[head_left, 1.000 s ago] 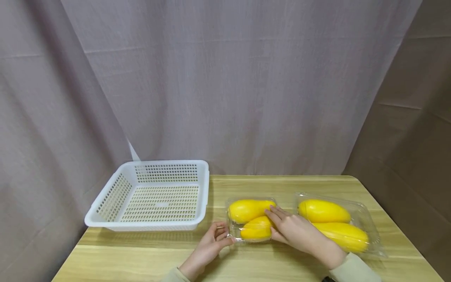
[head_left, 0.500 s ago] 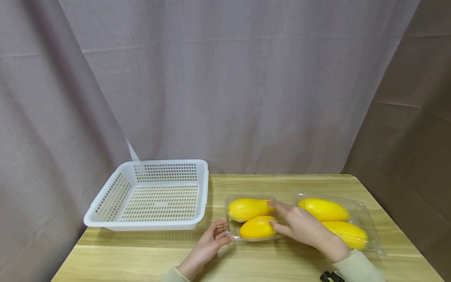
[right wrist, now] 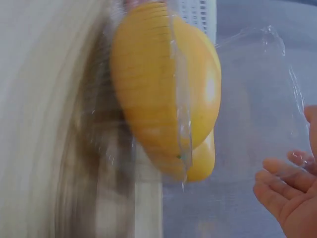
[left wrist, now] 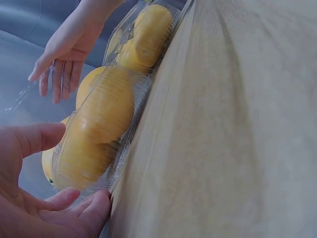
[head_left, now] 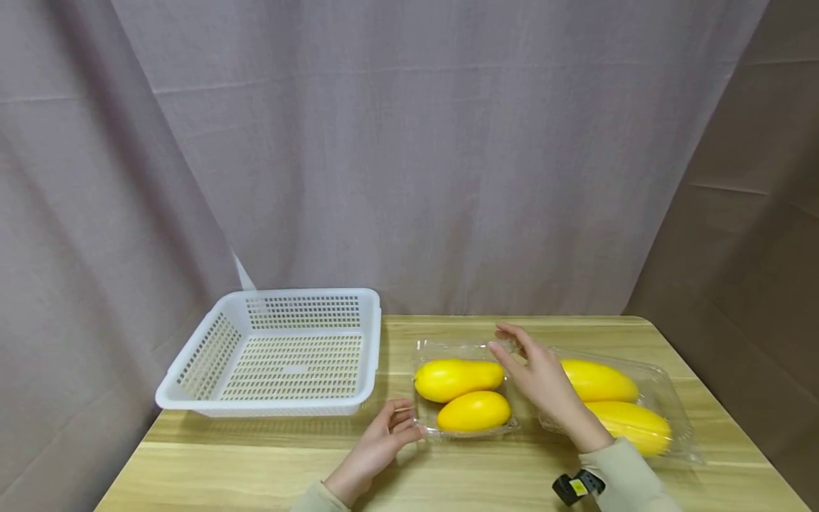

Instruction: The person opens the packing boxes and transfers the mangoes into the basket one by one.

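Two yellow papaya-like fruits [head_left: 473,412] lie in a clear plastic clamshell box [head_left: 505,429] mid-table. My left hand [head_left: 387,437] is at the box's near left corner; in the left wrist view its fingers [left wrist: 96,210] touch the low edge and the thumb stands apart. Behind the fruits rises the transparent lid [right wrist: 252,99], tilted up. My right hand [head_left: 540,377] is at the lid's right side, fingers extended and thumb spread; the lid's edge crosses in front of its fingers [right wrist: 277,191] in the right wrist view.
A second clear clamshell [head_left: 678,405] with two more yellow fruits [head_left: 630,427] sits to the right, partly behind my right forearm. A white perforated basket [head_left: 367,355] stands on the left of the wooden table [head_left: 473,476]. Grey curtain [head_left: 409,178] hangs behind.
My right hand has moved off the fruits, up and towards the back. The lid of the middle box has swung up, uncovering the fruits. My left hand has stayed at the corner.
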A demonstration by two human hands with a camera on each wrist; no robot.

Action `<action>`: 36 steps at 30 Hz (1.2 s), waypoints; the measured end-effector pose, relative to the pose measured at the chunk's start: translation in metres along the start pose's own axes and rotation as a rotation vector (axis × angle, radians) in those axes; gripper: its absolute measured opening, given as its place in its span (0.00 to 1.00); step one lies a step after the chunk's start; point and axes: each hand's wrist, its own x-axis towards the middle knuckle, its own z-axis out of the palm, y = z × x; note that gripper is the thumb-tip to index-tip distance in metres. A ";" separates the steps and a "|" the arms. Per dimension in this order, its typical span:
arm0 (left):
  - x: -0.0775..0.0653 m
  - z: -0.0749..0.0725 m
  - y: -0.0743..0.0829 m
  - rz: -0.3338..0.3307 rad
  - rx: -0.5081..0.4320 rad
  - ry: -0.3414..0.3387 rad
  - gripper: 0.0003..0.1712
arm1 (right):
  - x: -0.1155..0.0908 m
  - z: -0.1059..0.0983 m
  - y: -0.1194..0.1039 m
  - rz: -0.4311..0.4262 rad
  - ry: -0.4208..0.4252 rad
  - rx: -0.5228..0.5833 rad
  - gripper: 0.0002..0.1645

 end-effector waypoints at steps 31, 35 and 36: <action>0.000 -0.002 -0.001 0.003 -0.015 -0.013 0.37 | 0.032 0.032 0.036 0.268 -0.127 0.177 0.42; 0.000 -0.002 -0.002 -0.005 -0.019 -0.012 0.38 | 0.034 0.032 0.039 0.271 -0.158 0.151 0.41; 0.000 -0.002 -0.002 -0.006 -0.020 -0.013 0.38 | 0.034 0.032 0.040 0.273 -0.161 0.150 0.41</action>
